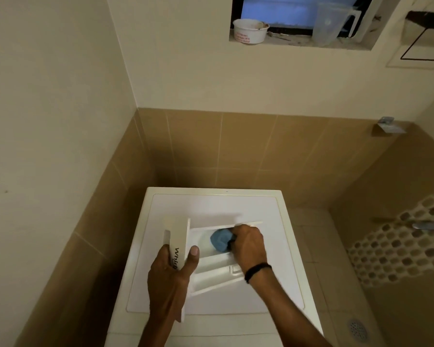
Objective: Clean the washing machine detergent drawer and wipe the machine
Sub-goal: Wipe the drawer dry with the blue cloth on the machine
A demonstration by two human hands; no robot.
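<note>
a: head view first. where's the drawer?
b: the detergent drawer (212,270) lies flat on top of the white washing machine (211,204), with its front panel turned to your left.
a: and my hands?
b: your left hand (171,274) grips that front panel. the thumb is on the inner face and the fingers curl round the outer one, partly covering the lettering. your right hand (248,246), with a black band (257,271) on the wrist, is curled round a bunched blue cloth (219,240) and presses it into the drawer's far compartment.
a: what else is around?
b: a white bowl (250,31) and a clear jug (332,23) stand on the window ledge above you. a floor drain (358,330) shows low on your right, below a white honeycomb panel (386,249).
</note>
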